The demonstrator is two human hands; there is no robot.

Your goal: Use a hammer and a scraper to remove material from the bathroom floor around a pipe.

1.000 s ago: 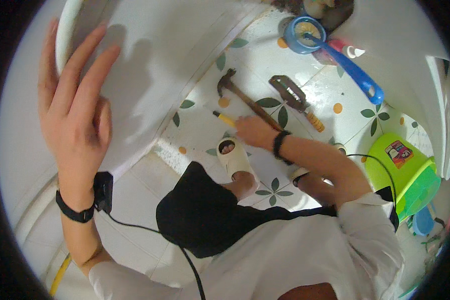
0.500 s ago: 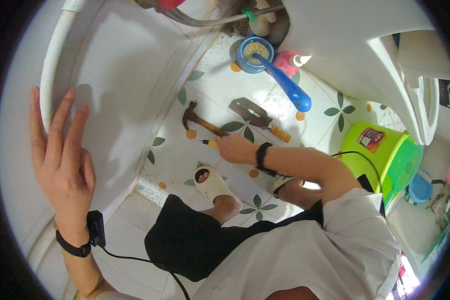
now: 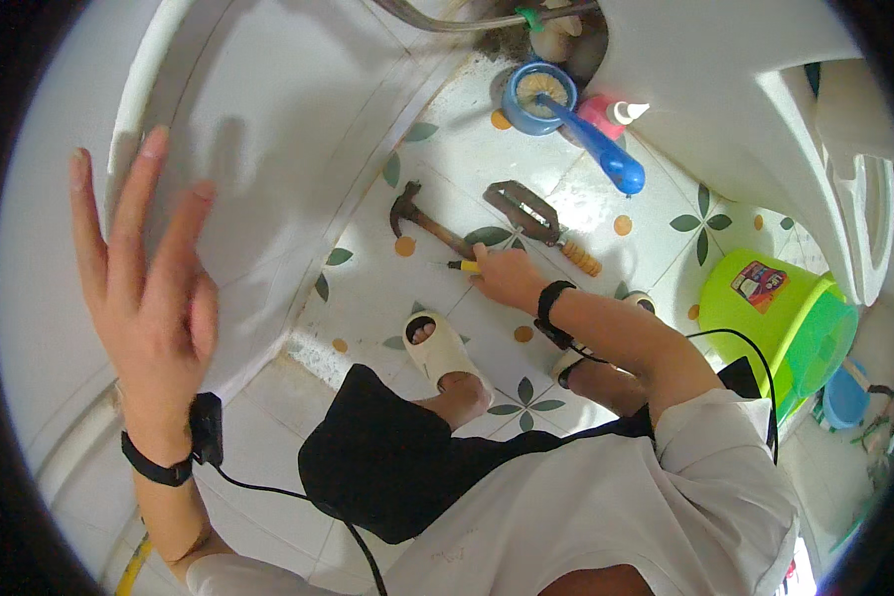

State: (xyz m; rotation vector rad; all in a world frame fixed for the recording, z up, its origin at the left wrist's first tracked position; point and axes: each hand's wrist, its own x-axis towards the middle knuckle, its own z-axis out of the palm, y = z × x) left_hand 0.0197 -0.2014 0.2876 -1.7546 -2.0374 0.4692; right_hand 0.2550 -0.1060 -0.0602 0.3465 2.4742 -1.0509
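Observation:
My left hand (image 3: 154, 288) is raised beside the white wall on the left, fingers spread and empty. Behind its fingers runs a white tube (image 3: 134, 94). Low over the tiled floor, my right hand (image 3: 509, 278) is closed on a slim screwdriver (image 3: 465, 266) with a yellow and black handle, its thin shaft pointing left. Just beyond that hand lies a rusty claw hammer (image 3: 432, 223) with a wooden handle, whose end is next to my fingers. A rusty trowel (image 3: 526, 211) with a ridged wooden handle rests to the right of the hammer.
A blue toilet brush (image 3: 606, 159) stands in its blue holder (image 3: 521, 117), beside a pink bottle (image 3: 602, 114) with a white cap. The white toilet (image 3: 705, 89) takes up the far right. A lime-green bucket (image 3: 755, 298) lies tipped at right. Black cables (image 3: 268, 489) trail from my wrists.
The view has shifted, so the floor things appear farther right. My left hand's fingers have spread wider and shifted relative to the tube. My right hand still holds the screwdriver beside the hammer.

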